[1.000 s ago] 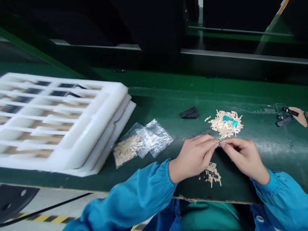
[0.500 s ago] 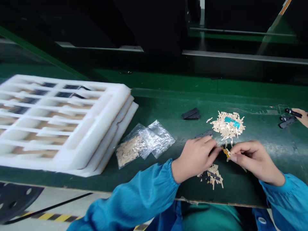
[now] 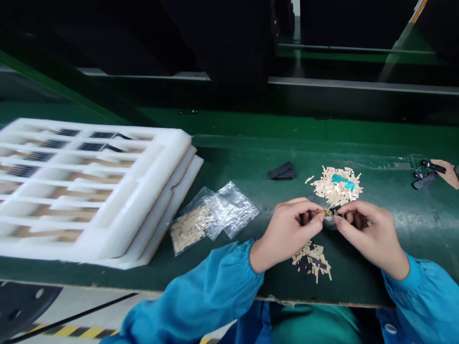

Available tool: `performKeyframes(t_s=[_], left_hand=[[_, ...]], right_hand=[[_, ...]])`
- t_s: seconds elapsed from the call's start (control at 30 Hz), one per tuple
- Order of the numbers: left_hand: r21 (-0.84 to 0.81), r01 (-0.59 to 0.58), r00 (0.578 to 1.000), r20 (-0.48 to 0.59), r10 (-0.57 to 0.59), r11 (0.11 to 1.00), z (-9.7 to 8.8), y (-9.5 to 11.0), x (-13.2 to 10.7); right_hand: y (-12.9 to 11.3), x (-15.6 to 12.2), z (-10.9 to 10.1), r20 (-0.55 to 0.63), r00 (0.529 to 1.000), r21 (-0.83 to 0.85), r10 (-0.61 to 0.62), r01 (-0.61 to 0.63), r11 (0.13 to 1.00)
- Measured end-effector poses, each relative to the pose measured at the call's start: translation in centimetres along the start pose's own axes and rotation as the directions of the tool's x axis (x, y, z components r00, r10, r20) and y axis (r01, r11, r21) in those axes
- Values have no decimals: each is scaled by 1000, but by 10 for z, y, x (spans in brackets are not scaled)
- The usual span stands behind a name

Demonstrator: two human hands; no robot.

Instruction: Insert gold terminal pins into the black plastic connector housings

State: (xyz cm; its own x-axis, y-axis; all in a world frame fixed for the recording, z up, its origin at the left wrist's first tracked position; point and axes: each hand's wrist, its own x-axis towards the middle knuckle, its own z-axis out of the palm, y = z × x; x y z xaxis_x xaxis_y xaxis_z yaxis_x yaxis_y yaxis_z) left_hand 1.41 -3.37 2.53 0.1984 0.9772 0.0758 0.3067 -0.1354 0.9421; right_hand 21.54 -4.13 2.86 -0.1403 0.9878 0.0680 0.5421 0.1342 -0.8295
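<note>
A tiny gold-and-tan strip is pinched between the fingertips of the 2 hands, left hand and right hand both grasping it, just above a loose pile of beige strips on the green workbench.

The bench surface is dark green. The foam tray is white. The sleeves are bright blue. The strip pile is pale beige, with a teal piece on top. The flat parts are black. The floor tape has yellow and black stripes.
</note>
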Motion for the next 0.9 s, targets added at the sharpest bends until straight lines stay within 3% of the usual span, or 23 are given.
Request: performKeyframes(t_s=[0.13, 0.27, 0.47, 0.57, 0.63, 0.7, 0.77, 0.8, 0.83, 0.9], left_hand=[[153, -195, 981, 51, 190, 969, 1, -1, -4], [186, -315, 949, 91, 303, 931, 1, -4, -6], [97, -245, 967, 88, 237, 965, -5, 1, -2], [35, -188, 980, 68, 185, 982, -12, 6, 1], [1, -180, 981, 75, 179, 984, -18, 9, 3], [-37, -192, 972, 131, 195, 981, -24, 14, 5], [-84, -208, 944, 242, 223, 974, -30, 17, 6], [-106, -210, 928, 291, 232, 972, -33, 18, 7], [-118, -213, 915, 325, 240, 970, -35, 18, 8], [-106, -229, 909, 332, 252, 968, -37, 15, 10]], right_hand=[[-2, -3, 5, 78, 992, -48, -96, 100, 994], [-2, -2, 5, 115, 990, -14, -77, 79, 997], [4, 4, 1, 128, 992, 49, 20, -27, 998], [10, 9, -4, 55, 998, -174, -32, 41, 984], [13, 13, -9, 16, 999, -401, -42, 45, 915], [13, 16, -13, -7, 1000, -516, -17, 11, 856], [8, 18, -15, 11, 1000, -411, 10, -4, 912], [5, 19, -15, 57, 998, -263, 24, -9, 965], [1, 20, -14, 145, 988, -60, 51, -42, 997], [-6, 22, -11, 416, 907, 333, 65, -219, 917]])
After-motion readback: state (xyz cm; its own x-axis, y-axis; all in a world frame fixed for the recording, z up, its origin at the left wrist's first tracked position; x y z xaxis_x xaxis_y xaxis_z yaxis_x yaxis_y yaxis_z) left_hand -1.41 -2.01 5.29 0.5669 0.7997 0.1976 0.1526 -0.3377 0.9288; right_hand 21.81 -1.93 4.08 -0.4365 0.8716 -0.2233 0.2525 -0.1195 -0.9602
